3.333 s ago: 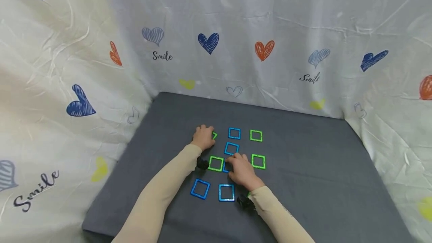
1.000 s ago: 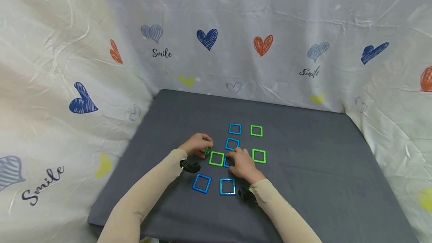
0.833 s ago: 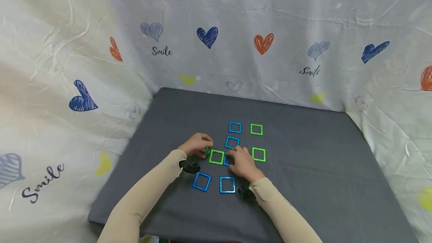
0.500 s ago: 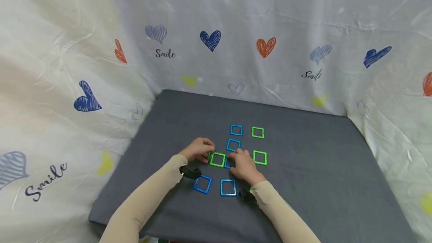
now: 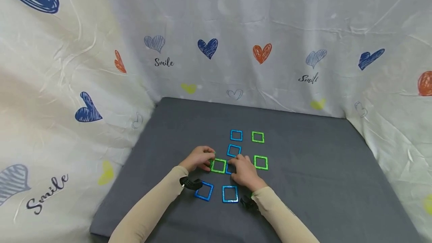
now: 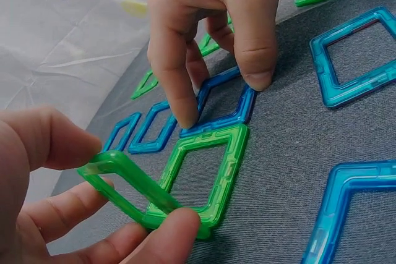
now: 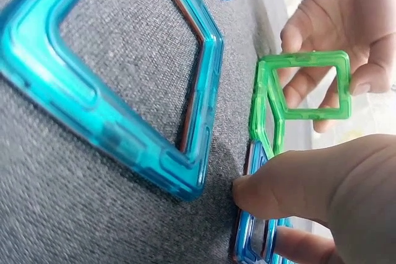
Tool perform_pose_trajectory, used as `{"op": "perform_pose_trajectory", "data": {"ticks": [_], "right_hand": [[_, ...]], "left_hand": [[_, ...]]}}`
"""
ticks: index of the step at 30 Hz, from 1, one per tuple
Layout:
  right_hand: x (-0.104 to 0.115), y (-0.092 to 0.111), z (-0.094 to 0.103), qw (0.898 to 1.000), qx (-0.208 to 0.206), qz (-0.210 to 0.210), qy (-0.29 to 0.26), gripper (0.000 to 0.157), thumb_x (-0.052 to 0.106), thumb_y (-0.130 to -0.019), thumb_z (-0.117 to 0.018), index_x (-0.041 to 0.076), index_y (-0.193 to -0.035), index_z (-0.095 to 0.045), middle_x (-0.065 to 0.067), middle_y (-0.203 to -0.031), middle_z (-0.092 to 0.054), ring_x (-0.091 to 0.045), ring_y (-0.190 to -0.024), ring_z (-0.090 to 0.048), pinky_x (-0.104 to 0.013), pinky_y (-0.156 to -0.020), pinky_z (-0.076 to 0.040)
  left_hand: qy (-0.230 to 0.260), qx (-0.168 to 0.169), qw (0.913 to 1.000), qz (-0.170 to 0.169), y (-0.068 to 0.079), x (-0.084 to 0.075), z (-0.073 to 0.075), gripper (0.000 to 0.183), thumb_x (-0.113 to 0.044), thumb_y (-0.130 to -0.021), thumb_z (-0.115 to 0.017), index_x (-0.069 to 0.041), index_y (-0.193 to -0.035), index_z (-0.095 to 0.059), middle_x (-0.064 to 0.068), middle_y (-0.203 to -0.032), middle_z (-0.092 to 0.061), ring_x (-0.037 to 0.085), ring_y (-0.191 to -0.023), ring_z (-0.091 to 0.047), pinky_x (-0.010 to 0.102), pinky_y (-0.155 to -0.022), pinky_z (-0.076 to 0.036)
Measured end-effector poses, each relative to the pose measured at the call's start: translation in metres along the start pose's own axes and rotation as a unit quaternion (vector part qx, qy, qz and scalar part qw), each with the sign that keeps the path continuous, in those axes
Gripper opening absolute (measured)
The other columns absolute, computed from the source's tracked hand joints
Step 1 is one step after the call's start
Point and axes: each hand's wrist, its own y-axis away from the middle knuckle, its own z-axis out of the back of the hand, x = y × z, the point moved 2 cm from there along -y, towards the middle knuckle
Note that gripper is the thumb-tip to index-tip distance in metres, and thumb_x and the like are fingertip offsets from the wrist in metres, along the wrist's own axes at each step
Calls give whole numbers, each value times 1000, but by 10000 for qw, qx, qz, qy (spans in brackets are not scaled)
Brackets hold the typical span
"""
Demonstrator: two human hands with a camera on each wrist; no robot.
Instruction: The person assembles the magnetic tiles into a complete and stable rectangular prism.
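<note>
In the head view my left hand [image 5: 198, 158] is beside a flat green square magnetic tile [image 5: 218, 171]. In the left wrist view it pinches a second green magnetic tile [image 6: 145, 183] between thumb and fingers. That tile stands raised, its lower edge against the flat green tile's outer edge. My right hand [image 5: 245, 172] grips a blue magnetic tile [image 6: 219, 123] lying on the cloth, thumb on one side and fingers on the other. The blue tile adjoins the flat green one on the opposite side. In the head view, the right hand partly hides this blue tile.
Around the hands, several loose tiles lie flat on the grey table [image 5: 303, 168]: a far blue tile [image 5: 231, 135], a far green tile [image 5: 258, 132], a green tile [image 5: 261, 156] at right, and a near blue tile [image 5: 230, 201]. A printed curtain [image 5: 236, 66] stands behind the table.
My left hand has brought the green tile from the far left towards me and against the flat green tile, tilting it up. The right hand has stayed on the blue tile.
</note>
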Motion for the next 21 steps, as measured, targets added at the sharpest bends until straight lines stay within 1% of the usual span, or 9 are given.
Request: {"op": "perform_pose_trajectory", "data": {"ticks": [3, 4, 6, 10, 13, 17, 19, 21], "right_hand": [[0, 1, -2, 10000, 38, 2, 35, 39, 9, -82, -77, 10, -121, -75, -11, -116, -64, -27, -94, -51, -44, -77, -52], [0, 1, -2, 10000, 36, 13, 35, 39, 9, -82, -77, 11, -121, -75, -11, -116, -64, -27, -95, -51, -44, -77, -52], [0, 1, -2, 10000, 26, 35, 29, 39, 9, -82, -77, 11, -121, -75, -11, -116, -64, -27, -95, -52, -44, -76, -52], [0, 1, -1, 10000, -40, 46, 28, 40, 9, -81, -78, 11, -121, -75, -11, -116, -64, -28, -95, -52, -44, -74, -52], [-1, 0, -1, 10000, -62, 47, 30, 40, 9, -81, -78, 11, -121, -75, -12, -117, -64, -28, -96, -52, -45, -74, -52], [-3, 0, -4, 9999, -83, 128, 31, 40, 8, -81, -78, 10, -121, -74, -12, -116, -65, -29, -95, -53, -45, -74, -52], [-4, 0, -4, 9998, -71, 175, 44, 40, 8, -81, -77, 9, -121, -74, -13, -116, -65, -29, -94, -53, -44, -74, -52], [-5, -1, -2, 9998, -73, 190, 54, 40, 8, -81, -77, 9, -121, -74, -13, -116, -65, -29, -94, -53, -44, -73, -52]], "left_hand": [[2, -133, 9999, -29, 1, 4, -1, 38, -15, -91, -60, -2, -126, -66, 16, -105, -67, 21, -80, -67, 32, -60, -61], [-25, -176, 9998, -73, 1, 5, -2, 39, -15, -91, -59, -3, -127, -65, 15, -107, -67, 20, -80, -66, 32, -59, -61], [-127, -236, 9994, -229, 0, 7, -3, 40, -14, -91, -58, -5, -129, -65, 15, -113, -68, 20, -79, -64, 31, -58, -60], [-361, -313, 9970, -603, 0, 9, -6, 39, -13, -93, -54, -10, -131, -64, 14, -125, -67, 20, -81, -61, 30, -57, -59], [-471, -335, 9944, -885, 2, 11, -7, 36, -12, -97, -52, -12, -131, -64, 15, -127, -66, 20, -81, -62, 30, -57, -58], [-460, -369, 9902, -1269, 6, 15, -9, 36, -9, -98, -50, -11, -132, -62, 18, -130, -64, 19, -81, -62, 31, -59, -58], [-412, -403, 9887, -1381, 7, 18, -10, 35, -8, -99, -49, -11, -132, -62, 18, -129, -64, 18, -79, -61, 31, -59, -58], [-345, -430, 9878, -1457, 7, 20, -10, 33, -9, -100, -49, -11, -131, -62, 18, -124, -66, 17, -77, -60, 31, -61, -58]]}}
